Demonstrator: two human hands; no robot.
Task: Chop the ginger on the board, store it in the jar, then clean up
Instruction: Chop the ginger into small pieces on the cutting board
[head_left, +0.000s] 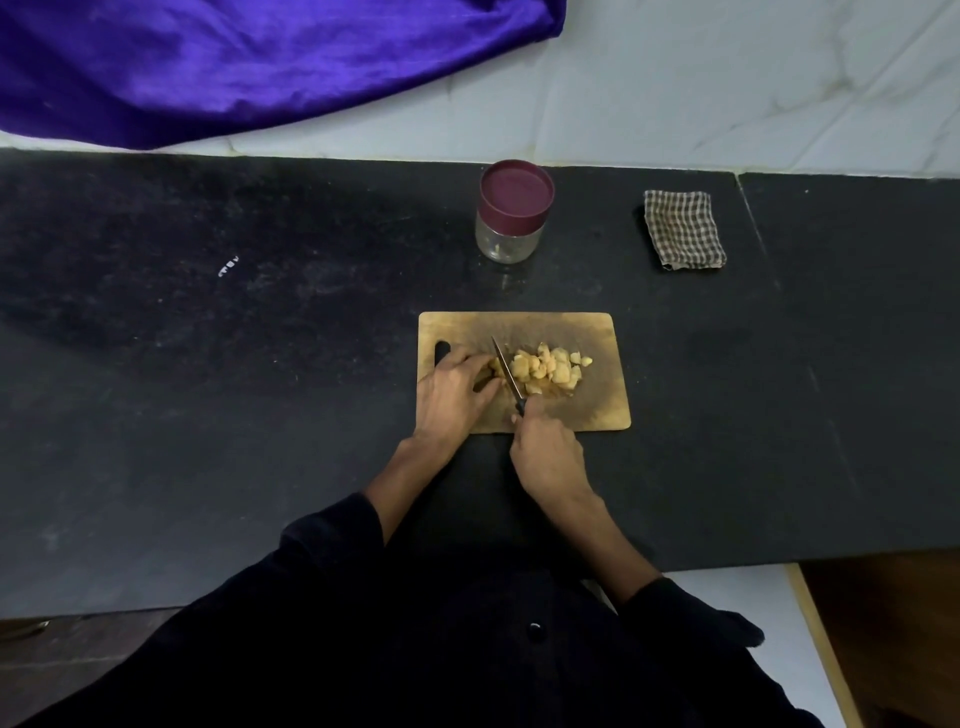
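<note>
With your right hand (548, 457) gripping the knife (508, 375) and your left fingers (480, 366) curled on the ginger (545, 368) mid-board (597, 332), one slip of the blade leftward could nick those fingertips or scatter pieces onto the surface (260, 338).

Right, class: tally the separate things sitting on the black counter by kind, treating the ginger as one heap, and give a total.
Cutting board: 1
Knife: 1
Heap of ginger: 1
Jar with maroon lid: 1
Checked cloth: 1
Total: 5
</note>
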